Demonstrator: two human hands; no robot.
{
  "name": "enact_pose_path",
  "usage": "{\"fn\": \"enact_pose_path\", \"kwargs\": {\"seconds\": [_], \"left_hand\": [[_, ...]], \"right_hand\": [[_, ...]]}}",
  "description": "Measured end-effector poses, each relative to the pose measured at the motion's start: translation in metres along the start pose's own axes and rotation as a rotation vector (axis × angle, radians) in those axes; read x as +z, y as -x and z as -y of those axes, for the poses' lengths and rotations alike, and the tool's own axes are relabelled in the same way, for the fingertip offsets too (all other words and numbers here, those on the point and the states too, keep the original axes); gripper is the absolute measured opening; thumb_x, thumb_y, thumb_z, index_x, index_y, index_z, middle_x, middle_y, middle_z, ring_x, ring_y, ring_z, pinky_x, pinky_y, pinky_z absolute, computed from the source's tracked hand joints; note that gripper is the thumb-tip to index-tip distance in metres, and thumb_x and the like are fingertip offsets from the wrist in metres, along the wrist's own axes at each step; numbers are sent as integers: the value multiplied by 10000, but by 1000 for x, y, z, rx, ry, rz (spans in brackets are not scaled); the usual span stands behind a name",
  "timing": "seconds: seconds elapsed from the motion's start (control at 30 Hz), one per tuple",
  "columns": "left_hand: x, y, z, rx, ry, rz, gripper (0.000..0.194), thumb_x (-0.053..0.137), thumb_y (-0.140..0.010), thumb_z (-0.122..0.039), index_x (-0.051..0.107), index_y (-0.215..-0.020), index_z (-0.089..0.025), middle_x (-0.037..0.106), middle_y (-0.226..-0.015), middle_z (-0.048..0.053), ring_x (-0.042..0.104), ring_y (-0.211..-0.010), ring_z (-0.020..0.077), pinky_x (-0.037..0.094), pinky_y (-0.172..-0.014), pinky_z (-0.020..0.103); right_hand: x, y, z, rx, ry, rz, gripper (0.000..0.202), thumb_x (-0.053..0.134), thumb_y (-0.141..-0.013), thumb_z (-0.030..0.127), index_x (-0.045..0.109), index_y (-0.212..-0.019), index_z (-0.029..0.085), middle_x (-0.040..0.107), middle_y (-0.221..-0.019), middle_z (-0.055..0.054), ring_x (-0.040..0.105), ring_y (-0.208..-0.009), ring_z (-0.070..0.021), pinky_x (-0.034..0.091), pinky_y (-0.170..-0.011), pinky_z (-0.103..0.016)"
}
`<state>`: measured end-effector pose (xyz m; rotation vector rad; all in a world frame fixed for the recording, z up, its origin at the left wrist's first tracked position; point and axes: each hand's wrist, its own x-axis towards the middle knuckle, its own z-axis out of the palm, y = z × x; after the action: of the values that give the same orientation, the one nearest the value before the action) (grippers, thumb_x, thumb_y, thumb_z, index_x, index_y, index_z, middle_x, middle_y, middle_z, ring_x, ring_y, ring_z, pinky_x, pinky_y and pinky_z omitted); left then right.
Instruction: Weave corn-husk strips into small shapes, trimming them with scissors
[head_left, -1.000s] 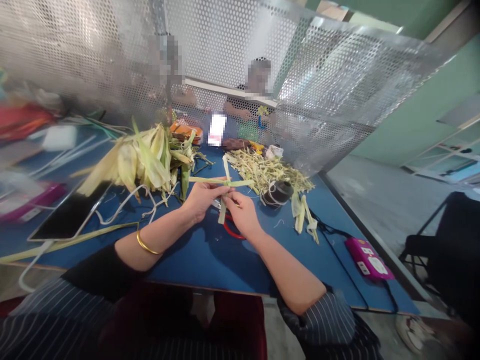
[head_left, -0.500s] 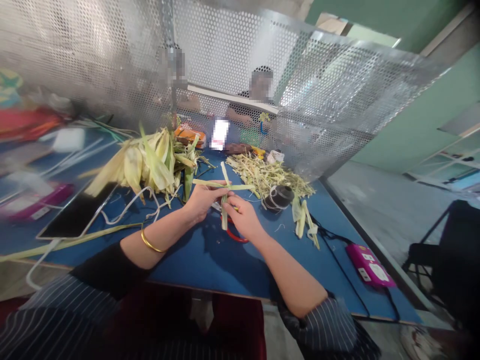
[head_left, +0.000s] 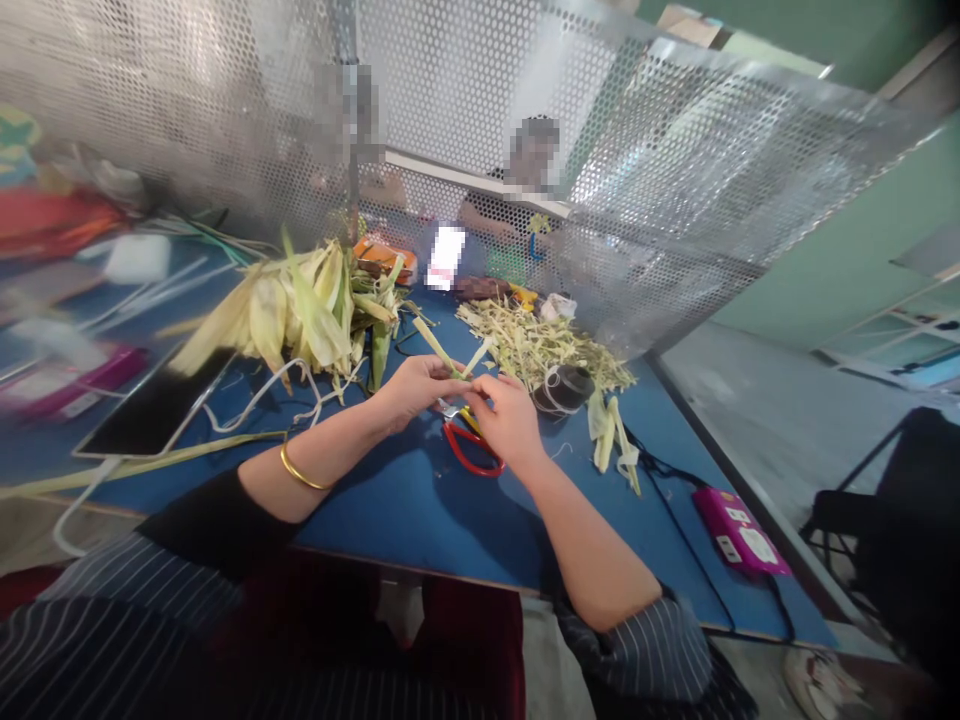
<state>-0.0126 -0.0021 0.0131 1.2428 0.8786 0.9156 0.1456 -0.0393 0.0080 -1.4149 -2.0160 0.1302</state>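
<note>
Pale green husk strips (head_left: 433, 343) stick up in a V between my hands. My left hand (head_left: 412, 390) pinches them from the left, a gold bangle on that wrist. From the right, my right hand (head_left: 505, 415) grips the same strips with thumb and fingers, its fingertips meeting those of my left hand. Scissors with red handles (head_left: 472, 455) lie on the blue table just below my hands, partly under the right one. A large bunch of corn husks (head_left: 300, 310) lies to the left, and a heap of shredded husk (head_left: 517, 335) lies beyond my right hand.
A dark spool of thread (head_left: 564, 388) stands right of my hands, near loose husk pieces (head_left: 615, 435). A black tablet (head_left: 157, 405) with a white cable is at left. A pink packet (head_left: 741, 530) sits at right. Behind a perforated metal screen (head_left: 465, 90) are two people.
The crossed strips have been folded or turned, and the piece hanging below my hands no longer shows. My hands have drawn together, uncovering more of the scissors. The view has shifted slightly.
</note>
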Motion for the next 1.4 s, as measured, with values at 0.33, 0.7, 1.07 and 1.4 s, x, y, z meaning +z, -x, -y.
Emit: {"fn": "enact_pose_path", "kwargs": {"seconds": [0.33,0.7,1.07,1.4], "left_hand": [[1,-3,-2,-44,19,-9,161,725,-645,-207,696,-766,-106,506,-517,-20,358,-428,41,213,-413,211],[-9,-3,-12,-134,21,85,306,639,-774,-403,656,-907,-128,627,-727,40,483,-508,75,311,-415,191],[3,1,1,-42,-215,85,306,736,-652,-427,676,-665,-127,549,-531,-15,398,-454,55,262,-434,198],[5,4,4,5,-286,120,241,709,-653,-364,743,-723,-137,558,-513,-8,419,-478,79,314,-483,217]], "right_hand": [[-15,2,9,19,-74,60,281,550,-842,295,500,-580,206,478,-525,30,438,-561,-130,319,-630,-273],[-14,-2,1,183,-193,167,309,493,-879,359,564,-624,198,629,-614,8,521,-584,-126,333,-588,-251],[4,-4,-5,495,-933,-122,228,693,-702,357,583,-609,180,540,-546,39,483,-543,-106,415,-597,-259],[3,-3,-12,325,-520,-232,153,650,-748,343,658,-772,192,630,-716,-17,571,-682,-164,453,-655,-305]]}}
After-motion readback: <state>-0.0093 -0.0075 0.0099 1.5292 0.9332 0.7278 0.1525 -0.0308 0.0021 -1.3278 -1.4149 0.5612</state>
